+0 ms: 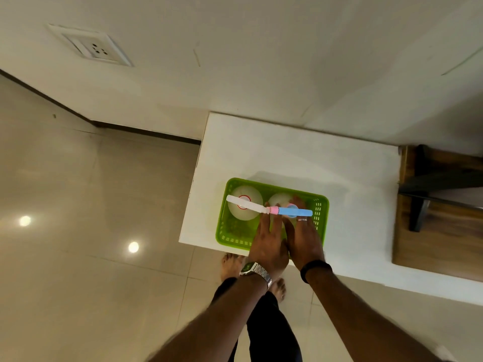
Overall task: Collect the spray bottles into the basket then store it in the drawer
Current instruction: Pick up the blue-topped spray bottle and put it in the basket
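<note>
Two spray bottles stand upright in the green basket [271,190] on the white table [287,152], right of frame centre. The white-headed bottle [244,206] points its nozzle rightward; the blue-headed bottle [292,211] points leftward, heads in one line. The left hand [268,242] and right hand [304,239] clasp the blue-headed one.

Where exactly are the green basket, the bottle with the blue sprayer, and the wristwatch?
green basket [322,205]: head view, on its right wall.
bottle with the blue sprayer [298,212]: head view, on the blue spray head.
wristwatch [248,267]: head view, on its dial, left wrist.
</note>
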### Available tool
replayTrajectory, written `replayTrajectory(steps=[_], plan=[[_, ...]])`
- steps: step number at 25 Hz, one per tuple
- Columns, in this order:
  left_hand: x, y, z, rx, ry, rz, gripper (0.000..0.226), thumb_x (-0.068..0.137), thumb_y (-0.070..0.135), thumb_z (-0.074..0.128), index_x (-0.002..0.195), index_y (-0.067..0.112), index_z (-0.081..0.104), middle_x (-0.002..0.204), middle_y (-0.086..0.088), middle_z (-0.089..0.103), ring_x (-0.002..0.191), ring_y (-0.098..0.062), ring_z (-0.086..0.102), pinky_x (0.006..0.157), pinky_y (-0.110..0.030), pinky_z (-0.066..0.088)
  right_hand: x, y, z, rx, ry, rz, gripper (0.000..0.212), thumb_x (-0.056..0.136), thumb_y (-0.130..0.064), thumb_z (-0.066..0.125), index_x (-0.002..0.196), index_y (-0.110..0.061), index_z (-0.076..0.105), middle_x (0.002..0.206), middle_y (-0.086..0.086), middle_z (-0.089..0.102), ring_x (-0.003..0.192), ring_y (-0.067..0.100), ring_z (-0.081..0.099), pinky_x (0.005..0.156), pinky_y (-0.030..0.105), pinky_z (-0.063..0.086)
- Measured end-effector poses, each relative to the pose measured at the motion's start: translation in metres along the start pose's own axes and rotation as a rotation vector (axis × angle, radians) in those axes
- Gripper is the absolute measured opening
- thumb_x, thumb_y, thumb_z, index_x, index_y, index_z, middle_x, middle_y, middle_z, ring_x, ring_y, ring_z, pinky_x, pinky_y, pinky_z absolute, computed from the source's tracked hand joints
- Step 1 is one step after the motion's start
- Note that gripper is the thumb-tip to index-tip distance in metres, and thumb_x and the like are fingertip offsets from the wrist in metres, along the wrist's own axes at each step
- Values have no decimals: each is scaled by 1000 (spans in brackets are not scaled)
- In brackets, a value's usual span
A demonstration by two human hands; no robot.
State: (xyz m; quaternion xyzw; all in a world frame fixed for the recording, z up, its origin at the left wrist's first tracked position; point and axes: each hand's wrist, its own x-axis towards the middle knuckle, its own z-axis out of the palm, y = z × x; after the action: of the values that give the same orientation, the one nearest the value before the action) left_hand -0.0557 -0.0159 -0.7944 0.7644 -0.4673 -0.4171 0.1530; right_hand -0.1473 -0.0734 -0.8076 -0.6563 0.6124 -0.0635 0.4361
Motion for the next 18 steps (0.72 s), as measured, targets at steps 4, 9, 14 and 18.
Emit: replayTrajectory(steps=[4,9,14,18], plan=[[-4,-2,0,-47,16,-5,81,90,4,51,160,12,11,170,-9,3,157,-29,10,124,-36,30,-2,1,2,-91,5,-53,46,101,-30,52,146,-22,43,150,2,47,136,22,47,111,35,41],[-49,-6,-27,-6,11,-35,72,95,10,44,160,12,13,168,-4,15,156,-18,17,125,-30,26,-44,-21,-25,-206,74,-29,62,101,-24,53,155,-6,29,163,13,29,152,28,25,121,43,29],[-112,28,-77,164,-113,118,56,94,12,52,149,4,43,156,-14,43,147,-29,38,122,-33,28,-142,-47,-66,-415,24,78,64,103,-40,37,159,-15,20,169,6,14,157,22,4,122,47,13],[-137,76,-97,367,-195,307,57,94,14,55,148,-1,43,155,-19,44,146,-33,39,122,-39,29,-215,-48,-100,-438,65,198,65,102,-44,31,159,-17,17,169,5,13,157,23,-1,121,55,12]])
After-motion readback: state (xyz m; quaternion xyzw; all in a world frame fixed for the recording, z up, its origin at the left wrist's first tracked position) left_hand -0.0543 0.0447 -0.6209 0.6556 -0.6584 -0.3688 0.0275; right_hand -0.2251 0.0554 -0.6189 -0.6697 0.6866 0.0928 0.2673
